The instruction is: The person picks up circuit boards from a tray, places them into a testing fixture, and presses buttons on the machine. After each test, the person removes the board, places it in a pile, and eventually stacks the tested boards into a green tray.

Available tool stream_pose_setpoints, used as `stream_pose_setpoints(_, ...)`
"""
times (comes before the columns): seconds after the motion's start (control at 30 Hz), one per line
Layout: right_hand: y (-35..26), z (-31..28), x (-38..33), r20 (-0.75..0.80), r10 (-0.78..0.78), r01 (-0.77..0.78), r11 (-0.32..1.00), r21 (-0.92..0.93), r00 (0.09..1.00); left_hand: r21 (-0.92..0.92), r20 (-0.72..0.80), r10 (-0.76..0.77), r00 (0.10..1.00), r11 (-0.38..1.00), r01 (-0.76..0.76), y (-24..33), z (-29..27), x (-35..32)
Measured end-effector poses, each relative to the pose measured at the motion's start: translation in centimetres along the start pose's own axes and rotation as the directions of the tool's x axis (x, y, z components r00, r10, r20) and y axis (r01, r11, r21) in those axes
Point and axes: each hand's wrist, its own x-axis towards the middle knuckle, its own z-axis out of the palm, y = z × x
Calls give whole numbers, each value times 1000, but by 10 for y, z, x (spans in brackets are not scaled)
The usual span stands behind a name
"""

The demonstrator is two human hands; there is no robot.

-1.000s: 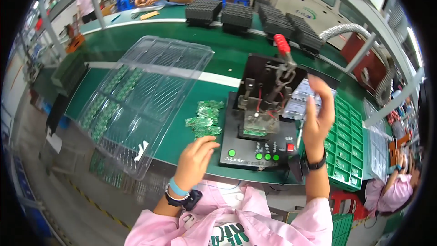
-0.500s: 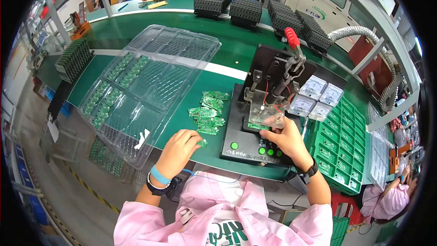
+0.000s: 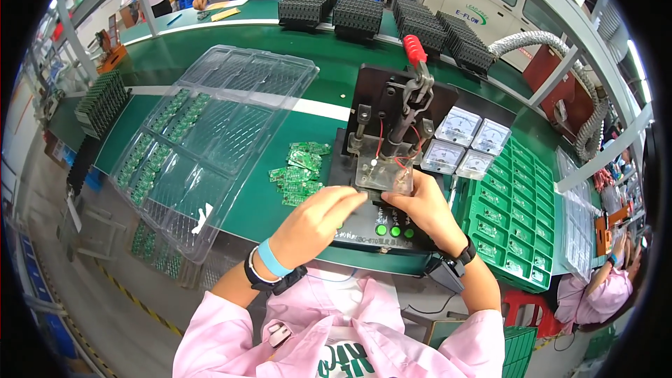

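On green table (image 3: 255,203), near front edge: black clamp fixture (image 3: 393,148). Left hand (image 3: 311,224) at front of clear plate (image 3: 383,175), right hand (image 3: 428,210) at its right corner; grip of either not discernible. Loose circuit boards (image 3: 299,171) left of fixture.

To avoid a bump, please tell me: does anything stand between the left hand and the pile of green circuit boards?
Nothing visible does: the pile of green circuit boards lies on the green tabletop, just beyond the bare left hand. The red-handled black fixture stands to the pile's right.
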Motion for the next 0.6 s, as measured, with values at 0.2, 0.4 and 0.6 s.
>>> stream_pose_setpoints(0.2, 24, -43, -39, -128, -147, 121, 974, -189, 981, 81, 85, 105, 991, 990, -112, -4, 40, 8)
stream_pose_setpoints(0.4, 105, -148, -108, -509, 46, -35, 999, 32, 859, 246, 174, 3, 985, 968, -46, 2, 55, -2)
stream_pose_setpoints(0.6, 219, -251, -191, -906, -83, -61, 991, -118, 414, 46, 334, -56, 941, 998, 44, 2, 45, 12)
